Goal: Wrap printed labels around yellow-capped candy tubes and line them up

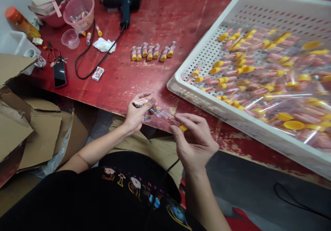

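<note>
My right hand (195, 138) pinches a small clear tube (167, 116) near its yellow cap, thumb against fingertips. The tube points to the left, toward my left hand (136, 112). That hand is closed around a bunch of printed plastic labels (142, 102), its thumb pressed on top. At the tube's far end, the left fingers and labels hide whether the two touch. Below the tube, another purple-and-yellow printed piece (147, 116) shows by the table edge. Beyond both hands, several capped tubes with printed labels (150, 52) stand or lean in a row on the red table (116, 82).
To the right, a large white perforated crate (207, 108) holds many yellow-capped tubes. A black heat gun (125, 1) lies at the back, its cord looping across the table. A pink basket (85, 22), phone (60, 74) and scissors (53, 54) sit left; cardboard boxes (41, 138) stand below.
</note>
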Action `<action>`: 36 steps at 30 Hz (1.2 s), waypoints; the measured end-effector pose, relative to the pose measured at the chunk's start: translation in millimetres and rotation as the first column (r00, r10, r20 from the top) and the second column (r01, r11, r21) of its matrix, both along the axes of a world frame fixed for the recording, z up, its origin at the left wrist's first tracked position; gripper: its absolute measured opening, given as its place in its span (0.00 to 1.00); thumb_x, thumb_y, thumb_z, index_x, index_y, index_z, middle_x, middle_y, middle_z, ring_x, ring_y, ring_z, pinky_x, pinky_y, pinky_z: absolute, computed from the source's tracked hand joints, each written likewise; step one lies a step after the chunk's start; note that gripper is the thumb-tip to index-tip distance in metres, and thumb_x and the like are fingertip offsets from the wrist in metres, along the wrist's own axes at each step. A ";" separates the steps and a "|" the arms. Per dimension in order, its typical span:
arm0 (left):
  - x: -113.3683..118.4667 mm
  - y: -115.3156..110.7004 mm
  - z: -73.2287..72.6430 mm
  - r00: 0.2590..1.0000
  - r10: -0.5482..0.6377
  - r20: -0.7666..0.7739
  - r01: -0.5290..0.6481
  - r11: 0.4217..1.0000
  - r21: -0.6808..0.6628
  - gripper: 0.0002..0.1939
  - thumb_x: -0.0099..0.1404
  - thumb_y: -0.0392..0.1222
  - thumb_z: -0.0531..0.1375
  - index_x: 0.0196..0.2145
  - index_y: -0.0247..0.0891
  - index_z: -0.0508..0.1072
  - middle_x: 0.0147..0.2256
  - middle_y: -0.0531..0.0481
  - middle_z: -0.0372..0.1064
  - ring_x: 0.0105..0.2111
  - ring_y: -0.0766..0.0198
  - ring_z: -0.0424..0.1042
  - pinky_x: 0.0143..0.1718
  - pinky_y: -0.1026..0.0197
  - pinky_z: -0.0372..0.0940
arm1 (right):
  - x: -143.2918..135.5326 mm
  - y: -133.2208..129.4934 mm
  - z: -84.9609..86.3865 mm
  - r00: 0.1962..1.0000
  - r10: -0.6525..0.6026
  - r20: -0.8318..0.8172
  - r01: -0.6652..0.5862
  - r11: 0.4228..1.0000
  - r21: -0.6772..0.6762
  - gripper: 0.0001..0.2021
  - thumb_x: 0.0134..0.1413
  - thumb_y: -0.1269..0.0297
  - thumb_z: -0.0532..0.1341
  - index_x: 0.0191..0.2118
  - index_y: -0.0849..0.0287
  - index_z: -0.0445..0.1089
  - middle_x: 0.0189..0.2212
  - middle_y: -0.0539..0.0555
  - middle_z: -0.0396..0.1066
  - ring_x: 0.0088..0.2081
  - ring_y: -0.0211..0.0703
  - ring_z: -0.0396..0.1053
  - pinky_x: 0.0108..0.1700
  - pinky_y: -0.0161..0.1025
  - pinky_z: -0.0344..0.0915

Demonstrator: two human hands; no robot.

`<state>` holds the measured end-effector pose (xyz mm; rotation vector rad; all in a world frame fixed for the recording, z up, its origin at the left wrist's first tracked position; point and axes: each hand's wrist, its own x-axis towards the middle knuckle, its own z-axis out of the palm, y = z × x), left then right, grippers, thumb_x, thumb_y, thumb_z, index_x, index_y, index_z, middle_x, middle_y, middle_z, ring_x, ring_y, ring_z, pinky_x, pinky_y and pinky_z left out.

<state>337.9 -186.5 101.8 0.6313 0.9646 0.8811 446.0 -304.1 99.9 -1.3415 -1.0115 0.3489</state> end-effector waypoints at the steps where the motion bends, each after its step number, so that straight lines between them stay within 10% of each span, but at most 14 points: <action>1: -0.1 0.9 -0.3 1.000 0.014 0.002 -0.014 1.000 0.012 0.26 0.49 0.45 0.77 0.42 0.37 0.73 0.29 0.58 0.70 0.25 0.75 0.68 0.32 0.69 0.63 | 1.0 -1.8 0.1 0.999 0.031 -0.006 -0.031 0.999 -0.006 0.13 0.56 0.68 0.69 0.47 0.52 0.79 0.42 0.56 0.75 0.44 0.46 0.74 0.44 0.45 0.73; 15: -3.8 -1.5 -3.4 0.994 -0.103 0.023 0.102 0.995 0.019 0.30 0.48 0.50 0.77 0.45 0.39 0.74 0.33 0.56 0.71 0.27 0.74 0.69 0.32 0.69 0.66 | 2.6 -6.3 -3.8 0.991 -0.027 0.129 0.033 0.998 -0.044 0.15 0.58 0.68 0.67 0.51 0.50 0.78 0.45 0.57 0.74 0.46 0.47 0.73 0.47 0.47 0.74; 21: -5.8 -3.9 2.6 0.984 -0.141 0.112 0.145 0.989 -0.022 0.36 0.42 0.50 0.79 0.47 0.39 0.74 0.37 0.54 0.72 0.28 0.72 0.71 0.32 0.66 0.69 | 3.6 -15.5 -3.1 0.980 0.189 -0.062 -0.197 0.964 -0.178 0.19 0.67 0.66 0.58 0.61 0.48 0.71 0.56 0.58 0.69 0.58 0.49 0.68 0.54 0.50 0.72; 36: -8.7 -8.0 0.9 0.971 -0.201 0.126 0.206 0.978 -0.029 0.41 0.41 0.41 0.80 0.52 0.42 0.72 0.35 0.54 0.74 0.30 0.69 0.74 0.34 0.66 0.70 | -13.7 27.7 -12.1 0.989 -0.132 0.069 0.127 0.989 0.074 0.12 0.55 0.72 0.70 0.44 0.50 0.80 0.38 0.53 0.79 0.40 0.45 0.77 0.43 0.46 0.76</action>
